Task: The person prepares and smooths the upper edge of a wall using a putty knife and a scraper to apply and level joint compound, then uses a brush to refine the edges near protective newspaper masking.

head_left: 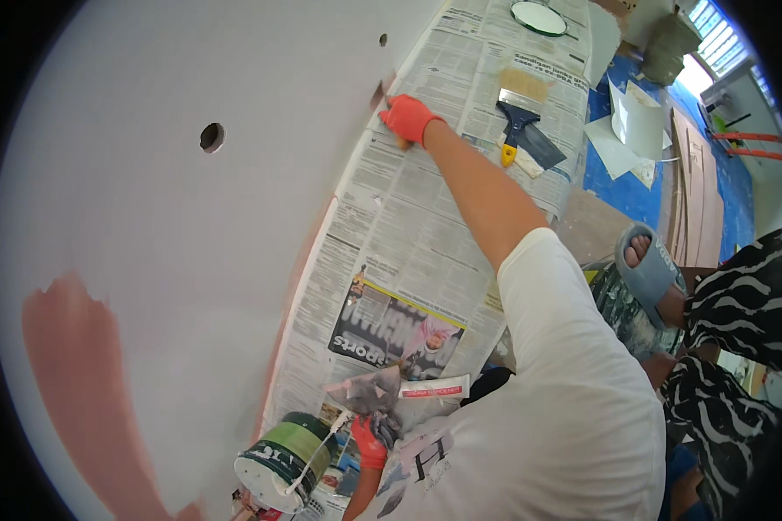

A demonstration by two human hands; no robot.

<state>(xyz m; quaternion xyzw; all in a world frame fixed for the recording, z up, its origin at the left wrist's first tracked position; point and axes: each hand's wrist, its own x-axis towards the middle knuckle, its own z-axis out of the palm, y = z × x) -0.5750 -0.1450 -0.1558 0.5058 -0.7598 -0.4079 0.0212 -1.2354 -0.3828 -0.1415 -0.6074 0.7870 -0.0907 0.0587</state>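
My right hand (411,120), in a red glove, reaches far up along the wall's foot. It is closed on a putty knife (379,94), whose blade meets the wall and whose wooden end shows below the fingers. My left hand (370,443), also red-gloved, is curled beside a paint bucket (294,451) with a white handle; what its fingers grip is hidden. Next to it are a crumpled clear plastic bag (365,391) and a white tube with a red band (434,388). Newspaper (382,226) lies beneath them.
The grey wall (208,260) has pink-brown filler patches (87,373) and a round hole (212,137). A wide brush (520,113), a flat scraper (543,148) and a round mirror-like disc (539,17) lie on the newspaper. Wooden boards (695,191) and a sandalled foot (647,260) are at right.
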